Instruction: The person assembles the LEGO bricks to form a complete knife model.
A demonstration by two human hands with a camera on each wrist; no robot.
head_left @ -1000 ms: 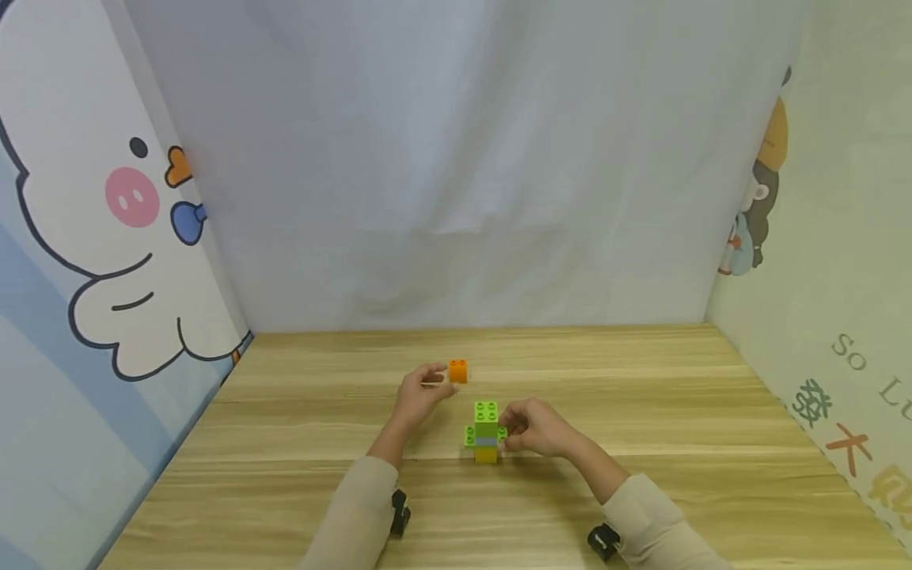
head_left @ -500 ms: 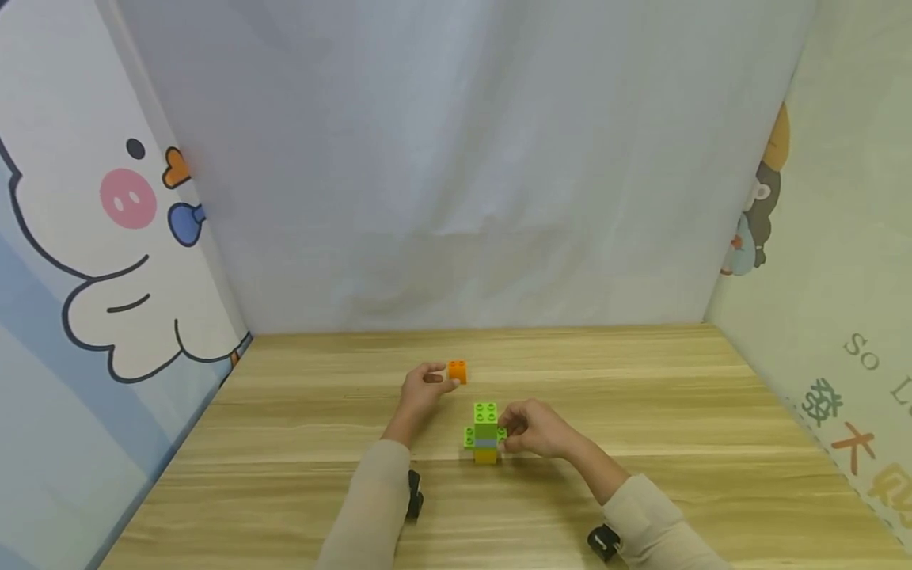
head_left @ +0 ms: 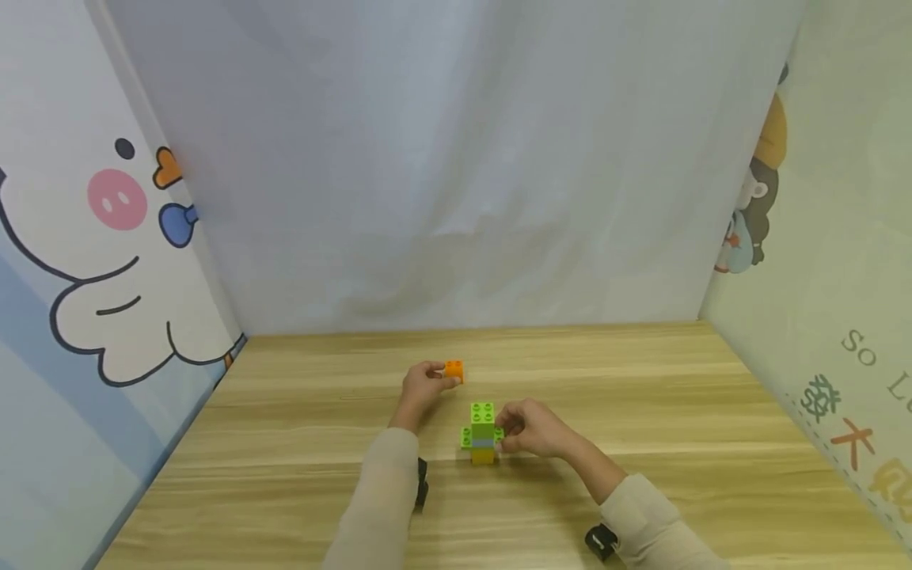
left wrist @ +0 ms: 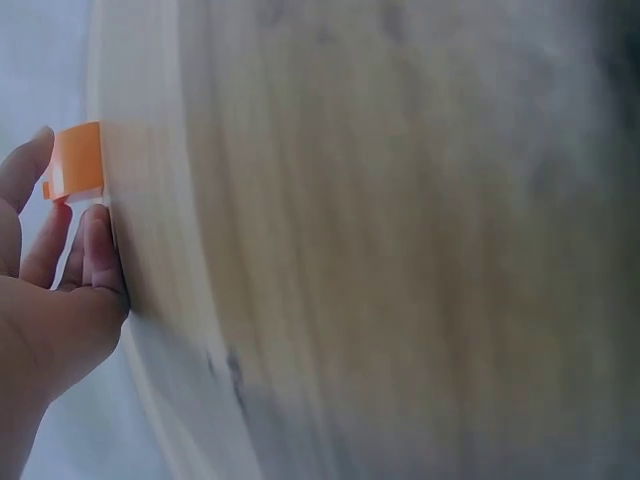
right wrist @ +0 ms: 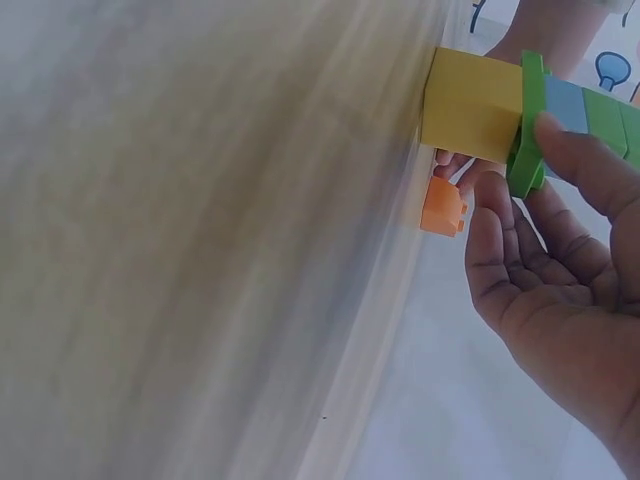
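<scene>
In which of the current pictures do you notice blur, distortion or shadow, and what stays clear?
Head view: stacked toy bricks fairly clear, a faint shadow on the wooden tabletop near the right hand; left wrist view: tabletop smeared and hazy, its edge bowed, the orange brick clearer; right wrist view: nearby tabletop blurred, hand and stack sharper.

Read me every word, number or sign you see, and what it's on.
"SO L…", right wall, cut off at frame edge.
"發", same wall.
"大", same wall.
Yellowish character, same wall: unclear.
Right black device: mark too small.
Orange brick, block tower: none visible.
</scene>
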